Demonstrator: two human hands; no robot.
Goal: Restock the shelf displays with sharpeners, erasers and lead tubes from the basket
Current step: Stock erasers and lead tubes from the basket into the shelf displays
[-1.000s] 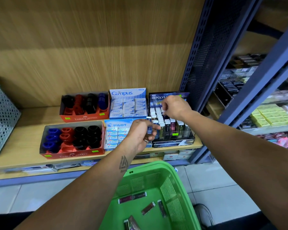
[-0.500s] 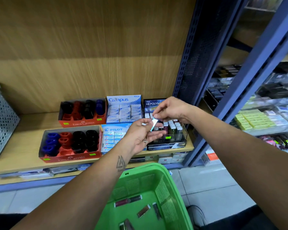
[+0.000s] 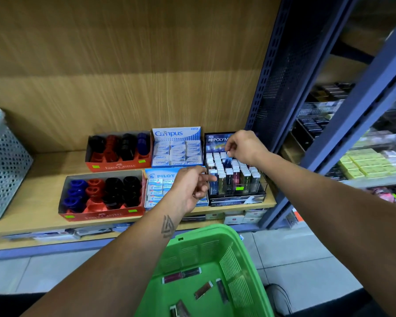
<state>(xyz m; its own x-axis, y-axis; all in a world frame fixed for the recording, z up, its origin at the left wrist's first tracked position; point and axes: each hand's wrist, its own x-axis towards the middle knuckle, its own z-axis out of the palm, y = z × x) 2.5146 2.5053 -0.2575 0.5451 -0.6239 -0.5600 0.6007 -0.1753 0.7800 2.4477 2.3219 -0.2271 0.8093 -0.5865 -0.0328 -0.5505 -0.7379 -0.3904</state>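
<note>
My right hand [image 3: 244, 147] pinches a blue lead tube [image 3: 228, 160] with a white cap, holding it upright in the back rows of the Hi-Polymer lead tube rack [image 3: 237, 199] on the wooden shelf [image 3: 46, 165]. My left hand [image 3: 190, 187] hovers in front of the rack's left edge. Its thumb and forefinger are extended and its other fingers are curled, hiding whatever is in the palm. The green basket [image 3: 215, 234] sits below my arms with several lead tubes [image 3: 181, 274] on its floor.
Two orange Faber-Castell sharpener boxes [image 3: 101, 216] [image 3: 118, 166] stand left of the Campus eraser box [image 3: 177, 133] and the Pilot eraser box [image 3: 157, 176]. A grey perforated bin [image 3: 5, 165] stands far left. A blue upright [image 3: 272, 88] borders the rack, with stocked shelves [image 3: 364, 165] beyond.
My right hand took a white-capped tube from my left hand, carried it up and back, and now sets it into the rack. My left hand stayed by the rack's front.
</note>
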